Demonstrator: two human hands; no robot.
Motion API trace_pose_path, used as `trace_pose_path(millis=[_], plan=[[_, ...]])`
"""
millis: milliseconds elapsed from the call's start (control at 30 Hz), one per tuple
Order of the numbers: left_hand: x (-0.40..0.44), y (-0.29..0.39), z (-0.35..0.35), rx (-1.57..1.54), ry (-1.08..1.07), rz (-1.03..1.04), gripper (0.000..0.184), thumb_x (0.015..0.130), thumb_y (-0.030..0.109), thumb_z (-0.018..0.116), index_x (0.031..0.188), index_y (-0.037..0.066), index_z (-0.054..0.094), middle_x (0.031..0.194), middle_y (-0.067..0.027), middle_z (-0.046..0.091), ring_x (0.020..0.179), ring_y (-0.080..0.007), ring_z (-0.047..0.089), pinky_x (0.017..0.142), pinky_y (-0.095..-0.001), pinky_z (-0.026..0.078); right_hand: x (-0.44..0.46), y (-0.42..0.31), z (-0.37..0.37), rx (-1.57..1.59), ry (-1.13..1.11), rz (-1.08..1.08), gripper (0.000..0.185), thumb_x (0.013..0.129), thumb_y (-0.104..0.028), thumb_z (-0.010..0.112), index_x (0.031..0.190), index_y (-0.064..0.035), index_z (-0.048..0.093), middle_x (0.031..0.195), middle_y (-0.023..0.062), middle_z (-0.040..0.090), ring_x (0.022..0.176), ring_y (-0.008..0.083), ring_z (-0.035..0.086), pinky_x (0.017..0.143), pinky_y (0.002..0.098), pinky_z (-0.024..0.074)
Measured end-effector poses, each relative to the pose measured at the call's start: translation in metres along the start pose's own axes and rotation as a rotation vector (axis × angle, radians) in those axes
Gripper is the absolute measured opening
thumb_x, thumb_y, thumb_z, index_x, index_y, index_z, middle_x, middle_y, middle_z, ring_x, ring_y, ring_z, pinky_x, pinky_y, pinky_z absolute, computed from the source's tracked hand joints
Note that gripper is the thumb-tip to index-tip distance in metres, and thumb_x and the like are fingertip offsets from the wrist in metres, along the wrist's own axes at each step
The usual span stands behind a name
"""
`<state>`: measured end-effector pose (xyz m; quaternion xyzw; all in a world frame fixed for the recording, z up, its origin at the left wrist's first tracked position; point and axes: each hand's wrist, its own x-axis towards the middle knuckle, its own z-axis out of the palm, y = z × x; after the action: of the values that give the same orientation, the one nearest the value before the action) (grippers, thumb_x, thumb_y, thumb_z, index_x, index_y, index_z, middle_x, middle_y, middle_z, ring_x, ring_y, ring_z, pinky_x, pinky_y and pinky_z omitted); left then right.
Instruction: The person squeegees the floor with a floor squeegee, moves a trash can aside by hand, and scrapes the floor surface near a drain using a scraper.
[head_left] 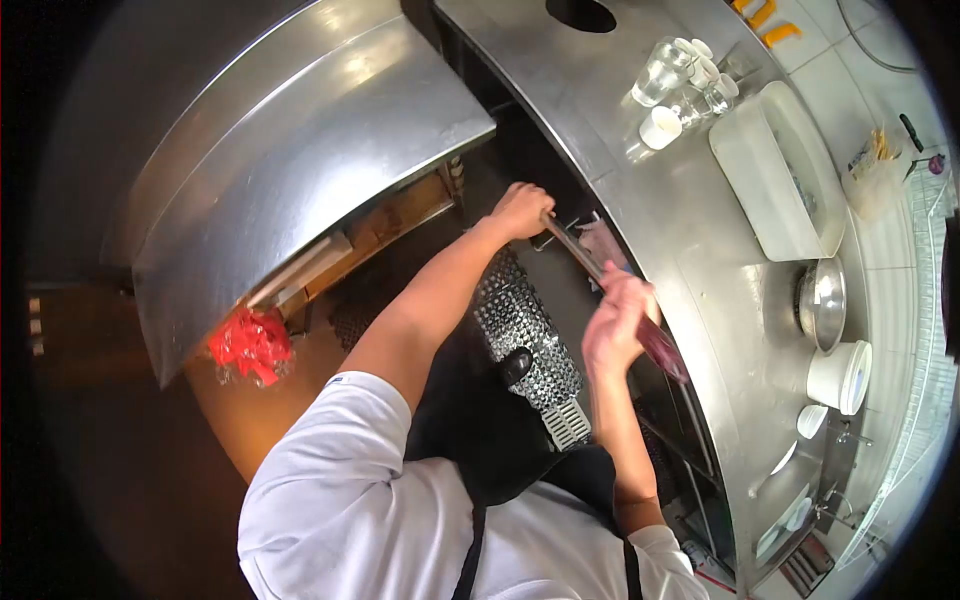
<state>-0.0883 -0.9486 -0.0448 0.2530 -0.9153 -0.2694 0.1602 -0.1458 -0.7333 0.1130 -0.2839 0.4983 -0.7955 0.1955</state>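
A long metal pole (577,245) with a dark red grip end (662,352) runs slantwise between my hands. My left hand (523,211) is closed round the metal part, farther from me. Closer in, my right hand (618,322) is closed on the pole just before the red end, slightly blurred by motion. What the pole's far end carries is hidden beyond my left hand, so I cannot tell what tool it is. Below my arms lies a dark studded floor mat (525,325), with the tip of a black shoe (517,367) on it.
Steel counters flank me, the left one (330,160) and the right one (700,290). Glasses (662,75), a white cup (660,128), a white tub (745,185), a metal bowl (822,305) and a white bucket (835,378) stand on the right. A red plastic bag (252,345) hangs at left.
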Motion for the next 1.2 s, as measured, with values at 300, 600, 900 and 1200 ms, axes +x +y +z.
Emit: trace_pose_path(millis=[300,600,900,1200], plan=[[0.034,-0.036,0.018,-0.28,0.172,-0.287,0.022,0.076,0.023,0.068,0.085,0.002,0.067,0.093,-0.0224,0.068,0.091,-0.041,0.065,0.078,-0.0448,0.053,0.097,-0.002,0.091,-0.331,-0.107,0.091,0.031,0.093,-0.006,0.056,0.063,-0.001,0.048,0.061,0.0023,0.052,0.06,0.0101,0.049,0.068,0.03,0.0466],[0.017,0.063,-0.064,-0.742,0.056,0.091,0.009,0.08,0.009,0.068,0.08,0.003,0.061,0.081,-0.0157,0.066,0.081,-0.036,0.066,0.069,-0.0423,0.051,0.096,-0.106,0.172,-0.273,-0.215,-0.319,0.015,0.079,0.001,0.063,0.067,-0.0008,0.054,0.065,0.0073,0.057,0.054,0.0181,0.048,0.054,0.0334,0.0417],[0.025,0.031,-0.08,-0.614,0.213,0.046,0.027,0.081,0.021,0.075,0.068,0.006,0.056,0.067,-0.0136,0.061,0.072,-0.0369,0.061,0.083,-0.0492,0.044,0.048,-0.094,0.133,-0.343,0.025,-0.203,0.024,0.088,-0.012,0.056,0.067,-0.0054,0.048,0.063,0.007,0.053,0.058,0.0151,0.048,0.062,0.0355,0.047],[-0.027,0.027,-0.001,-0.557,-0.284,0.099,0.034,0.08,0.022,0.074,0.063,0.001,0.054,0.065,-0.0213,0.058,0.064,-0.0413,0.059,0.055,-0.0433,0.044,0.008,-0.078,0.096,-0.469,0.196,0.059,0.032,0.089,-0.001,0.052,0.06,-0.0053,0.039,0.056,0.004,0.047,0.053,0.0141,0.045,0.061,0.0369,0.0478]])
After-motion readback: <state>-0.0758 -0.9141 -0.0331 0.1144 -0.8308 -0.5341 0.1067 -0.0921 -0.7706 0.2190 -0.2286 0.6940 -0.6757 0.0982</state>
